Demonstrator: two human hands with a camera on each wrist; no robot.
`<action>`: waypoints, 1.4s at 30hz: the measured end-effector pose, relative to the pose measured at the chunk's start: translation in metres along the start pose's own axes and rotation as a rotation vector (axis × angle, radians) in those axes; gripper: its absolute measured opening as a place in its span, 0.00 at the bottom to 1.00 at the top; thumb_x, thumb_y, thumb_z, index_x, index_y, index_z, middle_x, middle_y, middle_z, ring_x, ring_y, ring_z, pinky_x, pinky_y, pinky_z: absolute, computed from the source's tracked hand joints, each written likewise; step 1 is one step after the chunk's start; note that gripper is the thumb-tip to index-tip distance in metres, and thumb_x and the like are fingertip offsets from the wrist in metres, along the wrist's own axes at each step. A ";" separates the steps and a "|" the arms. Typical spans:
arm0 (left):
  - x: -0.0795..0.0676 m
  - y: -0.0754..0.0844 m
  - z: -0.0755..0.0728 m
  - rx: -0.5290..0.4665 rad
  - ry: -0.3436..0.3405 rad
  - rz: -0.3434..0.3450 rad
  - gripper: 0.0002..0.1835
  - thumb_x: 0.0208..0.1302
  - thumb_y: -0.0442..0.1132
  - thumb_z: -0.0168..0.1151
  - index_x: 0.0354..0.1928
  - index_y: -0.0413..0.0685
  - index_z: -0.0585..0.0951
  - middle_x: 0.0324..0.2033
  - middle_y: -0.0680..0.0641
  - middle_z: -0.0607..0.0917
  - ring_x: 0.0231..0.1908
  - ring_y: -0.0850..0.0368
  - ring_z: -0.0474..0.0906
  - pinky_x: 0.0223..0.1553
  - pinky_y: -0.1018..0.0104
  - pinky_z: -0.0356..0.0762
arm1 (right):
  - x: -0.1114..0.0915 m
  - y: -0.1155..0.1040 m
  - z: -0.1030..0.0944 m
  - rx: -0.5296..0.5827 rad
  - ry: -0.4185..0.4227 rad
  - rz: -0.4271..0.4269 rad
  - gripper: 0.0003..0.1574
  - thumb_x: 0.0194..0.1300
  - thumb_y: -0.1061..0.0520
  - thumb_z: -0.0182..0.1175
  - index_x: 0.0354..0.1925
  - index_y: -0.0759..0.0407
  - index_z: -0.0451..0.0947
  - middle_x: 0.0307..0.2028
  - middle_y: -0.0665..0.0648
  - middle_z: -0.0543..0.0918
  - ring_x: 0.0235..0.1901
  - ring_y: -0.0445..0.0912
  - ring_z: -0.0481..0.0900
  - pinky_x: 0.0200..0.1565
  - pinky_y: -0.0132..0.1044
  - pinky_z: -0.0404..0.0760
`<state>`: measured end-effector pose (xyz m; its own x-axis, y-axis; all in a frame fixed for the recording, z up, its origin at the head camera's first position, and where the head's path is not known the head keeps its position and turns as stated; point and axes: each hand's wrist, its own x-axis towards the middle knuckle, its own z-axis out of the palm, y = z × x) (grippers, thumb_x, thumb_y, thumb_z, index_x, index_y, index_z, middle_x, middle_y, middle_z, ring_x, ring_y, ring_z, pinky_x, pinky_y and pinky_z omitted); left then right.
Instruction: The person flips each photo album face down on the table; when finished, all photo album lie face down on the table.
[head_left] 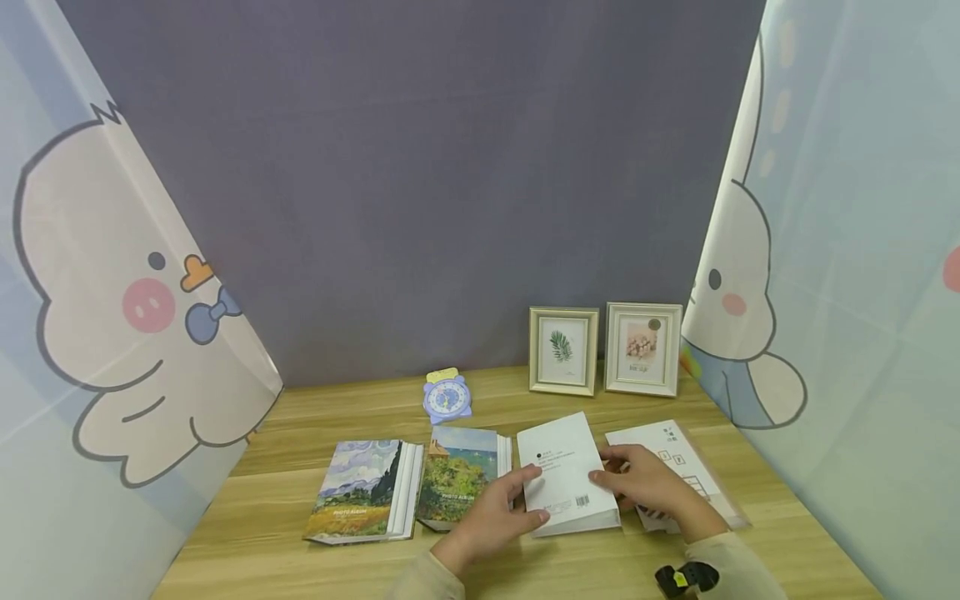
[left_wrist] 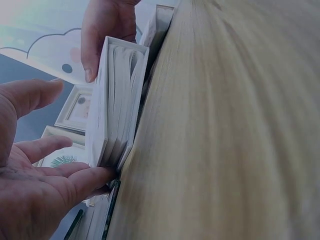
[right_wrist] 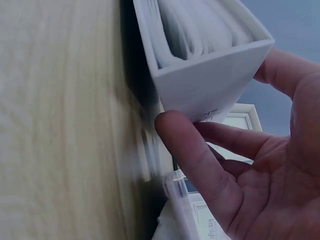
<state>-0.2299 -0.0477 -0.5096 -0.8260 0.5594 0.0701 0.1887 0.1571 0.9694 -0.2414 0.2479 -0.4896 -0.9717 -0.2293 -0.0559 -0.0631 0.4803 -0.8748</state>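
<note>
A thick white photo album point(head_left: 564, 475), its printed face with a barcode turned up, lies between the two hands. My right hand point(head_left: 651, 483) holds its right side, thumb on the cover and fingers along the spine point(right_wrist: 210, 80). At the opposite edge, my left hand point(head_left: 491, 517) touches the album with its fingertips from below, fingers nearly straight and the thumb standing off the cover in the left wrist view. White page edges point(left_wrist: 120, 95) show between the covers. To the left are two painted-cover photo albums, one with a seaside cottage point(head_left: 459, 471) and one with a wheat field point(head_left: 356, 487).
Under the right forearm lies a white printed booklet or pack point(head_left: 701, 471) in a clear sleeve. Two framed pictures, a leaf print point(head_left: 562, 350) and a flower print point(head_left: 642, 348), stand at the back right. A blue toy clock point(head_left: 447, 400) lies near the back of the wooden table point(head_left: 277, 533).
</note>
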 end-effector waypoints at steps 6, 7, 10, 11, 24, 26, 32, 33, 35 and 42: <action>0.001 -0.002 0.000 0.043 0.003 -0.010 0.35 0.70 0.40 0.71 0.75 0.37 0.71 0.77 0.36 0.65 0.75 0.37 0.61 0.68 0.55 0.72 | -0.001 -0.002 0.001 -0.039 -0.006 0.002 0.44 0.67 0.50 0.72 0.67 0.80 0.70 0.44 0.61 0.81 0.34 0.49 0.82 0.28 0.43 0.88; 0.001 -0.002 -0.001 0.051 0.003 -0.010 0.35 0.70 0.40 0.71 0.74 0.38 0.71 0.77 0.36 0.65 0.75 0.37 0.61 0.67 0.56 0.72 | -0.001 -0.002 0.001 -0.045 -0.007 0.005 0.45 0.67 0.50 0.73 0.67 0.80 0.70 0.44 0.61 0.81 0.35 0.49 0.82 0.28 0.43 0.88; 0.001 -0.003 -0.002 0.053 -0.003 -0.008 0.33 0.70 0.40 0.71 0.74 0.37 0.72 0.77 0.35 0.64 0.76 0.36 0.60 0.65 0.58 0.75 | 0.000 -0.002 0.003 -0.060 -0.014 0.006 0.45 0.65 0.51 0.74 0.67 0.80 0.70 0.45 0.61 0.82 0.38 0.49 0.83 0.29 0.43 0.88; 0.000 -0.003 -0.003 0.052 -0.004 -0.009 0.33 0.71 0.39 0.71 0.73 0.38 0.72 0.77 0.35 0.63 0.76 0.36 0.59 0.65 0.59 0.75 | 0.000 -0.002 0.003 -0.066 -0.014 0.003 0.45 0.65 0.51 0.75 0.67 0.79 0.70 0.45 0.60 0.82 0.39 0.49 0.83 0.29 0.43 0.88; -0.002 -0.001 0.001 0.151 0.014 -0.023 0.31 0.68 0.43 0.73 0.70 0.41 0.77 0.78 0.40 0.65 0.77 0.36 0.57 0.69 0.53 0.70 | 0.002 0.005 0.004 -0.090 -0.010 -0.040 0.43 0.62 0.52 0.77 0.64 0.78 0.73 0.40 0.57 0.82 0.36 0.49 0.81 0.27 0.42 0.87; -0.002 -0.001 0.002 0.159 0.010 -0.029 0.31 0.69 0.43 0.73 0.70 0.41 0.77 0.78 0.41 0.64 0.77 0.36 0.56 0.70 0.52 0.70 | 0.003 0.006 0.004 -0.095 -0.011 -0.045 0.42 0.62 0.52 0.77 0.63 0.77 0.74 0.40 0.57 0.82 0.36 0.49 0.81 0.27 0.42 0.87; -0.002 -0.001 0.003 0.182 0.016 -0.045 0.30 0.69 0.45 0.73 0.69 0.44 0.78 0.78 0.43 0.65 0.78 0.37 0.56 0.73 0.47 0.64 | 0.002 0.004 0.003 -0.128 -0.008 -0.042 0.41 0.61 0.51 0.78 0.62 0.76 0.75 0.40 0.56 0.83 0.38 0.48 0.81 0.31 0.40 0.86; -0.002 -0.001 0.002 0.187 0.017 -0.040 0.30 0.69 0.44 0.73 0.69 0.43 0.78 0.78 0.42 0.65 0.78 0.36 0.56 0.73 0.46 0.64 | 0.002 0.003 0.003 -0.132 -0.007 -0.038 0.42 0.61 0.51 0.77 0.63 0.76 0.75 0.40 0.56 0.83 0.38 0.48 0.81 0.32 0.39 0.86; -0.001 0.000 0.002 0.187 0.019 -0.037 0.30 0.68 0.44 0.73 0.69 0.43 0.78 0.78 0.42 0.65 0.77 0.36 0.56 0.73 0.45 0.63 | 0.002 0.001 0.003 -0.133 -0.005 -0.029 0.43 0.61 0.51 0.77 0.63 0.77 0.74 0.40 0.56 0.83 0.39 0.48 0.81 0.32 0.39 0.86; -0.002 0.004 -0.001 0.148 0.016 -0.027 0.30 0.70 0.41 0.72 0.71 0.42 0.76 0.76 0.38 0.66 0.74 0.37 0.62 0.69 0.49 0.70 | -0.001 -0.009 0.001 -0.120 0.006 -0.009 0.44 0.62 0.52 0.77 0.66 0.75 0.73 0.42 0.58 0.82 0.37 0.48 0.82 0.29 0.42 0.87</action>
<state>-0.2276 -0.0492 -0.5055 -0.8399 0.5405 0.0492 0.2415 0.2909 0.9258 -0.2395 0.2434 -0.4825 -0.9724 -0.2289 -0.0454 -0.0979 0.5767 -0.8111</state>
